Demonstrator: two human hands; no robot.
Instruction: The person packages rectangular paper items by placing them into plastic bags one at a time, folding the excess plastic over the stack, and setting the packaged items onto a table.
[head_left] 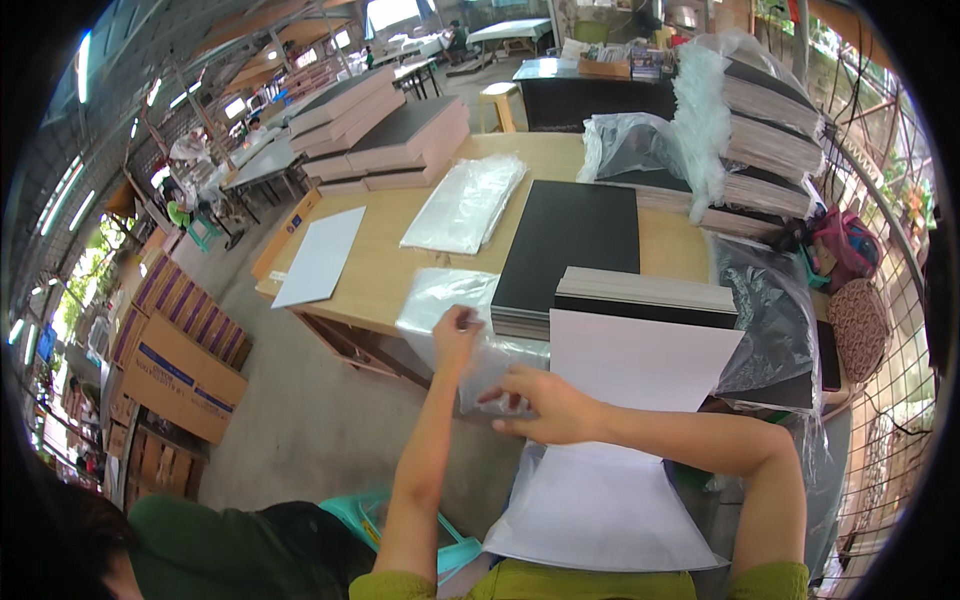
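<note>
My left hand [456, 335] pinches the edge of a clear plastic bag [484, 372] that hangs off the table's near edge, blurred by motion. Close by on the right, my right hand [548, 405] reaches toward the bag with fingers apart; whether a fingertip touches it I cannot tell. Under that forearm a white board [640, 355] leans against an upright stack of boards [645, 290]. White sheets [605, 505] rest across my lap. A stack of black boards [575, 235] lies just beyond my hands, beside more clear plastic bags [465, 205].
The wooden table [375, 265] carries a single white board [320, 257] and tall board stacks [385, 135] at the far left. Plastic-wrapped stacks [765, 140] rise at the right. At the lower left a person in a dark green top [235, 540] is close beside me. Cartons [180, 370] stand beyond.
</note>
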